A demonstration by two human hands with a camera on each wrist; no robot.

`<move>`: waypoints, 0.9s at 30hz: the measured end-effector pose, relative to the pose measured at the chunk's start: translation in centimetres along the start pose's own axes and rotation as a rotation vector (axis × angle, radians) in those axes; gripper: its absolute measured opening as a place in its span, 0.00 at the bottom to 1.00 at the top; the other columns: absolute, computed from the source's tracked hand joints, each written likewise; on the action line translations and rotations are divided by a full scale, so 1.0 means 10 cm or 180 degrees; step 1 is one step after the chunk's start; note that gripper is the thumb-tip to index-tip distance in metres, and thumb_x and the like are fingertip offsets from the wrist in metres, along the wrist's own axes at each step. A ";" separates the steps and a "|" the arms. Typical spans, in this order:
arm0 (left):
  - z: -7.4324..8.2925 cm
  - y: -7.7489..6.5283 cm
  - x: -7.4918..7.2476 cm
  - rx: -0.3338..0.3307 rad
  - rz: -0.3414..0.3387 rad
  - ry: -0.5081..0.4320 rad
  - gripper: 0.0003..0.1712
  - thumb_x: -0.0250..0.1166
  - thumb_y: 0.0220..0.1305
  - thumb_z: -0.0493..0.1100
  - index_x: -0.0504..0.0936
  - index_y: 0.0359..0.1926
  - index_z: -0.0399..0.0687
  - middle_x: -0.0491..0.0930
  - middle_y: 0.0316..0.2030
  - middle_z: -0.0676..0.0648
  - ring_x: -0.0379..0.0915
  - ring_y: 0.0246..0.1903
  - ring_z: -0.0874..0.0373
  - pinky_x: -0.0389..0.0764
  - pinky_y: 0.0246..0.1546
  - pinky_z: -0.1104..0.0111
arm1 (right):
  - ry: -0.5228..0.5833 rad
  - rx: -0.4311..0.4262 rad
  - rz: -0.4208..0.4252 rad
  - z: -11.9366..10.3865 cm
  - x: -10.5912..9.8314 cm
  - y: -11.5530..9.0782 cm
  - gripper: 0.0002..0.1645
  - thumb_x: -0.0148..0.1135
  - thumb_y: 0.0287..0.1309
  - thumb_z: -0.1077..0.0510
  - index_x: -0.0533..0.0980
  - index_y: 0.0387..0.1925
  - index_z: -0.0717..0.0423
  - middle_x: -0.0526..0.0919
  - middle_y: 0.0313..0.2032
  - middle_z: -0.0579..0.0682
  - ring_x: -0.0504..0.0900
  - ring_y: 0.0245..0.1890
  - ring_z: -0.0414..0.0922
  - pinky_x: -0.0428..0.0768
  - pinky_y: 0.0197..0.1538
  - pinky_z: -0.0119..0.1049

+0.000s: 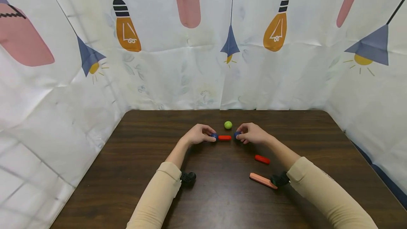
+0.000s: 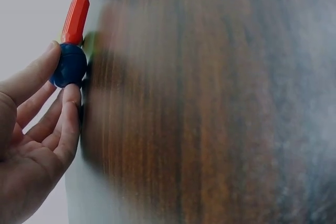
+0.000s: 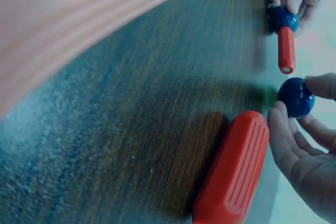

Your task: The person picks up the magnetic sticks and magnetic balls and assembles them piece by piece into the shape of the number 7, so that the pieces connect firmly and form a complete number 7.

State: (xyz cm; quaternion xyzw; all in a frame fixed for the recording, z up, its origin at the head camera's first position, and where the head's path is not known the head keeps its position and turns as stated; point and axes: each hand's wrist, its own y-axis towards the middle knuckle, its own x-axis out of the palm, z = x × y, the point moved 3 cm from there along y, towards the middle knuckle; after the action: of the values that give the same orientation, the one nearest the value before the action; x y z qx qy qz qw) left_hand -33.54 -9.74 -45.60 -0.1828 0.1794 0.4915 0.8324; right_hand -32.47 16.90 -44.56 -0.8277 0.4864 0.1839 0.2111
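My left hand (image 1: 199, 134) pinches a blue ball (image 2: 70, 65) between thumb and fingertips. From that ball a short red rod (image 1: 224, 138) points toward the right hand, its near end against the ball. My right hand (image 1: 252, 133) pinches a second blue ball (image 3: 296, 98) with thumb and fingers. In the right wrist view a small gap shows between this ball and the rod's free end, where a small pale metal disc is visible. Both hands are low over the far middle part of the brown table (image 1: 219, 172).
A yellow-green ball (image 1: 228, 125) sits just beyond the hands. Another red rod (image 1: 262, 159) lies on the table beside the right forearm. Closer in is a longer salmon-coloured rod (image 1: 263, 180), its end by the right wrist camera (image 1: 279, 178). A printed curtain (image 1: 190, 77) hangs behind the table.
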 end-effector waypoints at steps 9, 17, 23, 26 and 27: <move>0.02 -0.01 -0.01 -0.0007 0.0083 0.0109 0.15 0.75 0.63 0.39 0.88 0.50 0.43 0.85 0.43 0.49 0.78 0.49 0.52 0.78 0.52 0.58 | -0.0043 0.0003 -0.0024 -0.04 0.03 -0.03 0.19 0.67 0.67 0.60 0.77 0.53 0.68 0.79 0.40 0.57 0.83 0.37 0.47 0.85 0.41 0.41; 0.04 -0.01 -0.01 0.0017 0.0108 0.0187 0.15 0.76 0.63 0.41 0.89 0.50 0.43 0.85 0.42 0.50 0.77 0.45 0.54 0.78 0.47 0.62 | -0.0114 0.0011 -0.0007 -0.03 0.03 -0.01 0.18 0.67 0.67 0.60 0.77 0.53 0.67 0.79 0.40 0.56 0.82 0.36 0.46 0.85 0.41 0.41; 0.04 0.01 0.00 0.0034 0.0146 0.0212 0.16 0.76 0.62 0.42 0.89 0.50 0.43 0.85 0.41 0.50 0.75 0.42 0.54 0.77 0.42 0.64 | -0.0133 -0.0023 0.0014 -0.02 0.05 0.02 0.17 0.68 0.66 0.60 0.78 0.51 0.66 0.79 0.38 0.55 0.82 0.35 0.46 0.85 0.40 0.39; 0.05 0.02 0.00 0.0031 0.0149 0.0223 0.15 0.76 0.62 0.42 0.89 0.50 0.44 0.85 0.42 0.50 0.75 0.42 0.54 0.77 0.41 0.64 | -0.0145 -0.0040 0.0017 -0.02 0.06 0.04 0.16 0.68 0.66 0.61 0.78 0.51 0.66 0.79 0.37 0.54 0.82 0.35 0.46 0.85 0.39 0.39; 0.05 0.02 0.00 0.0033 0.0154 0.0223 0.15 0.76 0.62 0.42 0.89 0.50 0.44 0.85 0.42 0.50 0.76 0.42 0.54 0.78 0.41 0.64 | -0.0159 -0.0063 0.0010 -0.02 0.06 0.04 0.16 0.68 0.66 0.61 0.78 0.51 0.66 0.79 0.37 0.55 0.82 0.35 0.46 0.85 0.39 0.39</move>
State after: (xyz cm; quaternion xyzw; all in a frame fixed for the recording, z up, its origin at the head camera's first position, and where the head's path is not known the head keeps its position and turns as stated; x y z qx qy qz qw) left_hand -33.62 -9.38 -45.21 -0.1912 0.2154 0.5039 0.8143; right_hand -32.49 16.17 -44.77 -0.8241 0.4805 0.2097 0.2146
